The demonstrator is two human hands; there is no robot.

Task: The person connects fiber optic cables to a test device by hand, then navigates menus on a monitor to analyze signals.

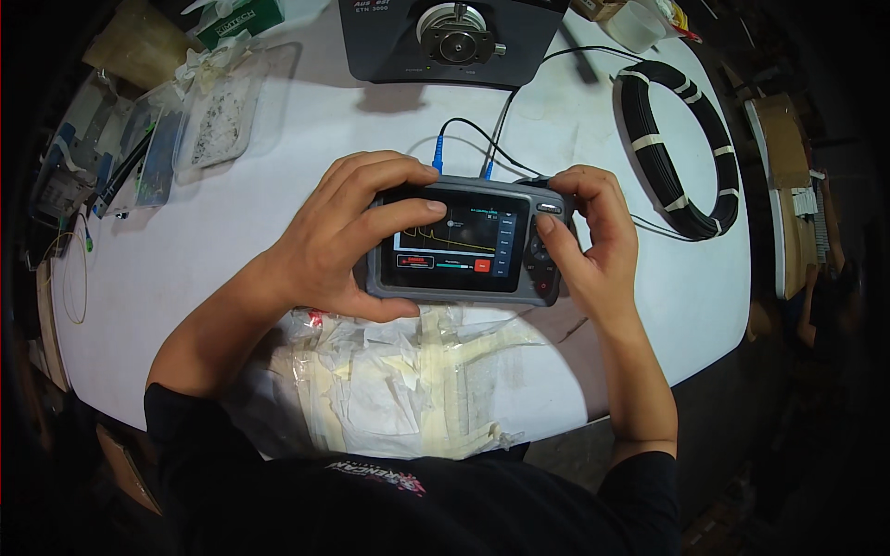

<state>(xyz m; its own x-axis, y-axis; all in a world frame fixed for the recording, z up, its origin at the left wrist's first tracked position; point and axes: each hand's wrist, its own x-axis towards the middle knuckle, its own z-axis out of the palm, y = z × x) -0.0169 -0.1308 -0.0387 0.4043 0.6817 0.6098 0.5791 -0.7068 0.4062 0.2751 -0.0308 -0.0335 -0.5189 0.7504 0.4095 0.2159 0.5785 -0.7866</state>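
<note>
A grey handheld optical fibre tester, an OTDR (454,269), is held between both hands over the table, its lit screen showing a yellow trace. My left hand (338,236) wraps its left side, thumb along the lower edge, with one finger reaching over the screen's upper left corner. Gripping the right side, my right hand (598,236) has its thumb at the buttons beside the screen and its fingers behind the top corner. A blue connector (438,153) on a black cable meets the tester's top edge, and a second blue connector (488,171) is beside it.
Right of the tester lies a coil of black cable (646,142) tied with white bands. A dark machine (454,65) with a round metal fixture stands at the back. Clear plastic trays (246,139) are at the left. Taped plastic wrapping (380,385) covers the near table edge.
</note>
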